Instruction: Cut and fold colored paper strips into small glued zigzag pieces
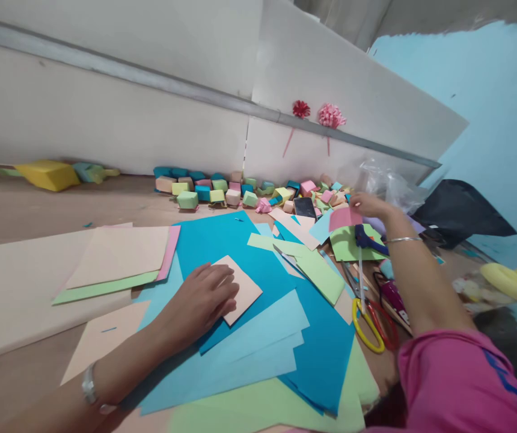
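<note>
My left hand [204, 297] lies flat, fingers together and stretched out, on a small peach paper square [243, 291] that rests on a dark blue sheet [222, 246]. My right hand [369, 205] reaches far across the table to the back right and pinches a pink paper piece [344, 218] at its top edge. Just below that piece lies a green sheet [346, 246] with a blue-handled cutter [369, 240] on it. A thin bangle sits on my right wrist and a watch on my left.
Loose sheets in blue, light blue, green and peach cover the table. Yellow and red scissors [369, 319] lie right of centre. A row of small folded paper boxes [222, 189] lines the back wall, beside a black phone [305, 207]. A clear plastic bag [385, 180] stands at back right.
</note>
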The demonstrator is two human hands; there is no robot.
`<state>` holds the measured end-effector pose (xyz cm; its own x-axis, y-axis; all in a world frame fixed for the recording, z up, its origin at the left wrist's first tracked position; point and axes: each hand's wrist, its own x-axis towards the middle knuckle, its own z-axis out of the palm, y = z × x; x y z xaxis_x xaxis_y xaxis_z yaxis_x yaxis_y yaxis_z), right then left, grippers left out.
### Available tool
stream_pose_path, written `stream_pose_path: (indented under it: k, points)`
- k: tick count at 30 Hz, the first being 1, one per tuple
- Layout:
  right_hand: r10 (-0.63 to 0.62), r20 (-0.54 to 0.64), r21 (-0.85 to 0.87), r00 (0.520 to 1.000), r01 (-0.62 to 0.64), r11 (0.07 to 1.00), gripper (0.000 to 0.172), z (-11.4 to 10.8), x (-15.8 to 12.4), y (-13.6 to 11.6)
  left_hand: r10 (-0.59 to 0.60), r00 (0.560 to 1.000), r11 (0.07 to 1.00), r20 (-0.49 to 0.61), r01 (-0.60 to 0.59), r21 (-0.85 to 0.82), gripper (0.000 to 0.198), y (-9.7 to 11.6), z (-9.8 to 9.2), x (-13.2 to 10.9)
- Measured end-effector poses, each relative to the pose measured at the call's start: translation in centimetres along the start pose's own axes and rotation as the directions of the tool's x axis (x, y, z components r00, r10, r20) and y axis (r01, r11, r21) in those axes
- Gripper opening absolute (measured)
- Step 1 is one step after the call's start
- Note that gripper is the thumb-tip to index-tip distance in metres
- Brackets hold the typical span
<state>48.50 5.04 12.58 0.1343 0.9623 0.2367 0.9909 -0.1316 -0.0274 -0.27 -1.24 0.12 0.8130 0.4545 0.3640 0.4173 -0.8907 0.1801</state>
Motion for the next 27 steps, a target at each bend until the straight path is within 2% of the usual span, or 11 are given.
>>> stream_pose_path:
  k: [3, 6, 13, 20, 23, 27]
  points:
    - [0.011, 0.179, -0.034, 0.984, -0.005, 0.999, 0.029, 2.7, 1.5, -0.9, 0.023, 0.998, 1.0, -0.053, -0.023, -0.003, 0.018, -0.3, 0.1, -0.3]
    - [0.015, 0.263, -0.063, 0.965, 0.002, 0.998, 0.032, 4.0, 2.1, -1.1, 0.02, 0.995, 1.0, -0.102, -0.021, -0.006, 0.021, -0.6, 0.2, -0.5]
    - [0.003, 0.324, -0.078, 0.946, 0.024, 0.997, 0.03, 3.2, 2.6, -0.4, 0.023, 0.99, 0.998, -0.138, -0.03, -0.049, 0.023, -0.5, 0.1, -0.1]
    - [-0.034, 0.335, -0.054, 0.942, 0.055, 0.997, 0.03, 5.0, 2.6, -2.7, 0.053, 0.987, 0.998, -0.153, -0.057, -0.023, 0.022, -0.3, -0.1, -0.1]
    - [-0.03, 0.291, -0.045, 0.956, 0.045, 0.998, 0.029, 4.3, 2.3, -2.7, 0.057, 0.985, 0.998, -0.164, -0.062, -0.023, 0.021, -0.3, -0.1, -0.1]
    - [-0.034, 0.195, 0.012, 0.98, 0.032, 0.999, 0.026, 0.8, 1.5, -1.4, 0.038, 0.985, 0.997, -0.167, -0.048, -0.056, 0.021, -0.3, -0.1, 0.0]
